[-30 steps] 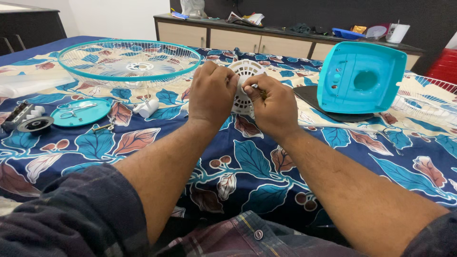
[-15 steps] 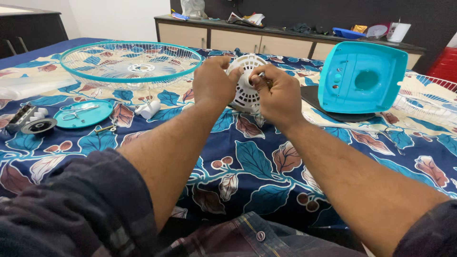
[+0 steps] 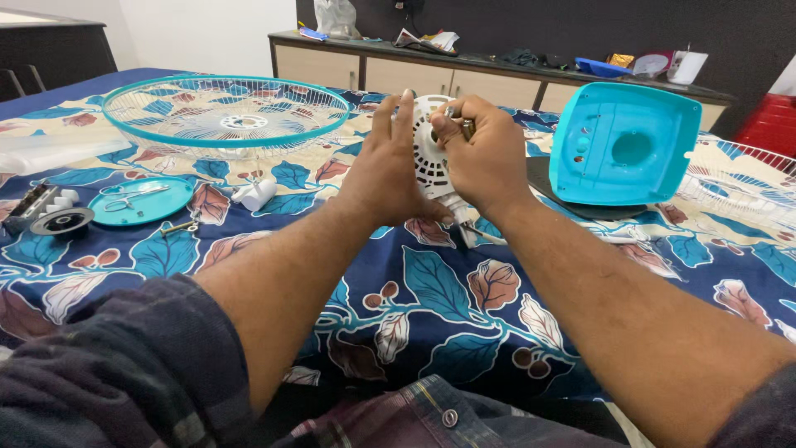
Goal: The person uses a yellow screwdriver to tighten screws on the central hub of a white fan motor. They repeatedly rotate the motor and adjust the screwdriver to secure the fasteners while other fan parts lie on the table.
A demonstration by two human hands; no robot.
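Head view: my left hand (image 3: 388, 170) and right hand (image 3: 485, 158) meet over a white vented motor housing (image 3: 429, 158), raised just above the leaf-printed tablecloth (image 3: 431, 299) near the middle of the table. My left palm is flattened against the housing's near face, fingers straight up and not curled, bracing it rather than clasping it. My right hand is clenched at the housing's upper right, the fingertips pinching what looks like a small metal part (image 3: 464, 127), though my knuckles hide most of it and I cannot say what it is. Both hands cover much of the housing, so only its slotted middle and lower edge show between them. To the left, well apart, a round teal-rimmed wire fan guard (image 3: 228, 112) lies flat on the cloth. Nearer me on that side sit a teal round cover (image 3: 141, 202) with a wire clip on it, a black round piece (image 3: 61, 221) and a small white plastic part (image 3: 253, 194). To the right, just beside my right hand, a teal fan base (image 3: 623, 145) stands tilted on a dark plate (image 3: 580, 203), and a white wire guard (image 3: 742, 182) lies beyond it. A long sideboard (image 3: 497, 75) runs behind the table.
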